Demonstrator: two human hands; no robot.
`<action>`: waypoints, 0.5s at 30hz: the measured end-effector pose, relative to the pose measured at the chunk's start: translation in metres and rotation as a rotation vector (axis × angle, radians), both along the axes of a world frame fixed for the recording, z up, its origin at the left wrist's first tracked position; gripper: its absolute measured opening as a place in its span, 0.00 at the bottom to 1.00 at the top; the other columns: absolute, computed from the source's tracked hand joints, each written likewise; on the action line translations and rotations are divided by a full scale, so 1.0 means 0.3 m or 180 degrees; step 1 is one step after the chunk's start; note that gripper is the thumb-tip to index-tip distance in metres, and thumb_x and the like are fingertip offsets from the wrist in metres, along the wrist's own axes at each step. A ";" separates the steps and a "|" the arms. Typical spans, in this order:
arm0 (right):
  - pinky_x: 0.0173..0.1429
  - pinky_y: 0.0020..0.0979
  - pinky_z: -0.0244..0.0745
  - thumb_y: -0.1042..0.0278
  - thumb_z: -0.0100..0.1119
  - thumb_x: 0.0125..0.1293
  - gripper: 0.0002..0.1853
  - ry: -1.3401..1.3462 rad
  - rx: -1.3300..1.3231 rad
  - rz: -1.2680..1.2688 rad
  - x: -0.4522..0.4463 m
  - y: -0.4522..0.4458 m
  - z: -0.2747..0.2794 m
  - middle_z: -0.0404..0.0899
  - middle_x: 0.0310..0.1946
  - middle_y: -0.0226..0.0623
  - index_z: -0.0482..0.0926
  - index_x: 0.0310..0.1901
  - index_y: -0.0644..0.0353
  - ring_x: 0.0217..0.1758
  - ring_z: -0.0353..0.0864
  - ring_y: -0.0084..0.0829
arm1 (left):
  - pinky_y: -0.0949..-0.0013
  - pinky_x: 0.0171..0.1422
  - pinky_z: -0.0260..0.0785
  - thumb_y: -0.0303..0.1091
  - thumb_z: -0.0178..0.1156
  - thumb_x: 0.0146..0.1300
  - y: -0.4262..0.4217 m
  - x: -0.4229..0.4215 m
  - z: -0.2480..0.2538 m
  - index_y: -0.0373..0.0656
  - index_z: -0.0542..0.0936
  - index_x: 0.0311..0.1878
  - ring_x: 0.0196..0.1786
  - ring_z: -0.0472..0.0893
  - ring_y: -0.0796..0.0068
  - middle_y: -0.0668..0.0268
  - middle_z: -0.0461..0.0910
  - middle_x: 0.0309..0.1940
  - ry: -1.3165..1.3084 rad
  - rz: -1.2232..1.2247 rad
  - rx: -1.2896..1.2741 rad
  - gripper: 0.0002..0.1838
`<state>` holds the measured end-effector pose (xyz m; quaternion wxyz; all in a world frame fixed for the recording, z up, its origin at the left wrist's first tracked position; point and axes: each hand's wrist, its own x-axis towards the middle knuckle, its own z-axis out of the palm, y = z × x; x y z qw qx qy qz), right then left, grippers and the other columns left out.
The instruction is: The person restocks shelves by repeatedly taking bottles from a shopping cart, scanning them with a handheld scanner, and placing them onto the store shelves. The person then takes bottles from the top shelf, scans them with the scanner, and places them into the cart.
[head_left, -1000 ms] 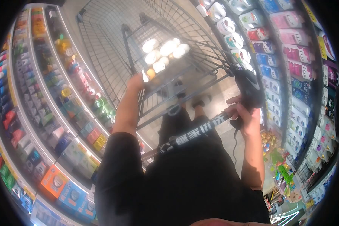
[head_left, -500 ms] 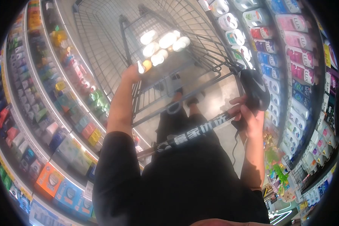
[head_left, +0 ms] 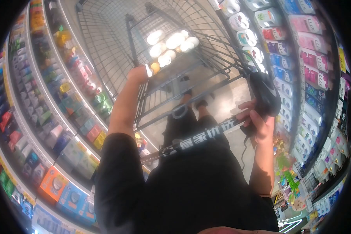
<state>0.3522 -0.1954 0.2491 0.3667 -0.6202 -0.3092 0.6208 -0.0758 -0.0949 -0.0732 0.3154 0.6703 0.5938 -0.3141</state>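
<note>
My left hand (head_left: 137,75) is closed at the left side frame of a grey wire shopping cart (head_left: 105,50); its fingers are partly hidden. A small white shape and an orange spot show beside its knuckles, too glared to make out. My right hand (head_left: 257,121) is curled at the right end of the cart's handle bar (head_left: 206,136), which carries pale Chinese lettering. Just above that hand is a rounded black object (head_left: 263,91) with a pale curved line. A thin dark cable (head_left: 243,154) hangs below the hand. Bright white glare spots cover part of the cart.
Shelves on the left (head_left: 62,105) hold small colourful packages, with orange and blue boxes (head_left: 52,184) lower down. On the right, shelves carry rows of pump bottles and pouches, pink ones (head_left: 315,58) among them. Green foliage (head_left: 288,177) shows at lower right. My legs stand behind the cart.
The view has shifted slightly, so the cart and shelves appear a little displaced. Both hands keep their places on the cart.
</note>
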 end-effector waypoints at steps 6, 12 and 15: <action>0.29 0.22 0.75 0.70 0.57 0.63 0.20 0.0074 -0.0055 0.0008 0.003 0.011 0.007 0.83 0.43 0.51 0.72 0.56 0.70 0.34 0.87 0.34 | 0.57 0.64 0.74 0.35 0.62 0.59 -0.043 -0.085 -0.225 0.51 0.69 0.68 0.64 0.77 0.56 0.59 0.75 0.64 -0.0295 -0.0184 0.0180 0.31; 0.30 0.20 0.80 0.76 0.54 0.67 0.21 0.0310 0.0095 0.0051 0.020 0.007 -0.012 0.83 0.45 0.51 0.69 0.60 0.72 0.38 0.89 0.35 | 0.55 0.61 0.75 0.38 0.61 0.61 0.014 0.009 0.049 0.44 0.78 0.57 0.60 0.81 0.56 0.55 0.79 0.59 -0.0121 0.0104 0.0177 0.21; 0.30 0.21 0.80 0.76 0.54 0.66 0.21 0.0297 0.0112 0.0042 0.020 0.008 -0.014 0.83 0.45 0.51 0.69 0.60 0.72 0.38 0.89 0.35 | 0.56 0.61 0.75 0.39 0.63 0.60 0.003 0.016 0.047 0.46 0.76 0.60 0.60 0.80 0.56 0.56 0.78 0.60 0.0048 0.0184 0.0211 0.24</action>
